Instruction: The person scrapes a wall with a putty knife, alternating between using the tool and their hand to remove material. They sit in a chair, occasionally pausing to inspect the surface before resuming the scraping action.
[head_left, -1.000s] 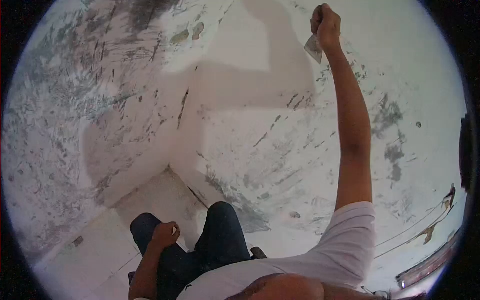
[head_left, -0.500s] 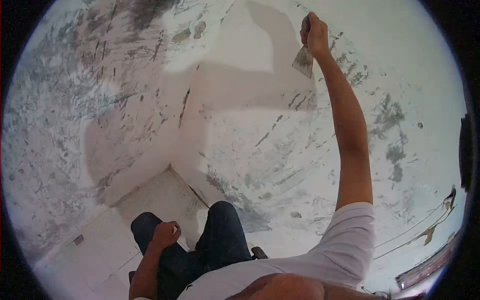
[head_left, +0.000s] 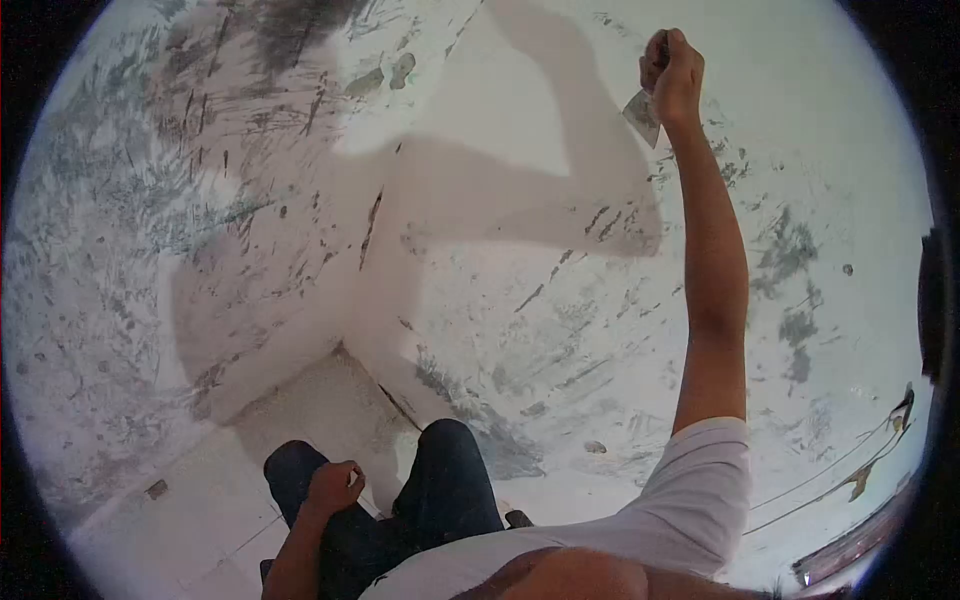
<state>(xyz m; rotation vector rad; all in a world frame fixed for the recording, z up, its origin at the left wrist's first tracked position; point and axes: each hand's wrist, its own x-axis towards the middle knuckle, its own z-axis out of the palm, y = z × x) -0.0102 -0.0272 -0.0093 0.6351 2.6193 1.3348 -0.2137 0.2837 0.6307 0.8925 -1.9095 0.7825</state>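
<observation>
High on the right-hand wall, my right hand is wrapped round the handle of a putty knife. Its flat, smeared metal blade points down and to the left, at or close to the wall surface; contact is hard to make out. My left hand rests low over my left thigh with its fingers curled in; what they hold, if anything, is hidden. The wall near the knife is pale, with grey scuffs, dark gouges and smoother white areas.
A second patchy grey-white wall meets this one at a corner with a dark crack. Pale floor tiles lie below my knees. At the lower right, thin cables run along the wall near a reddish-brown strip.
My right hand has moved right with the putty knife, and its blade shows less behind the hand. The arm's shadow has shifted. My left hand has turned slightly on the thigh.
</observation>
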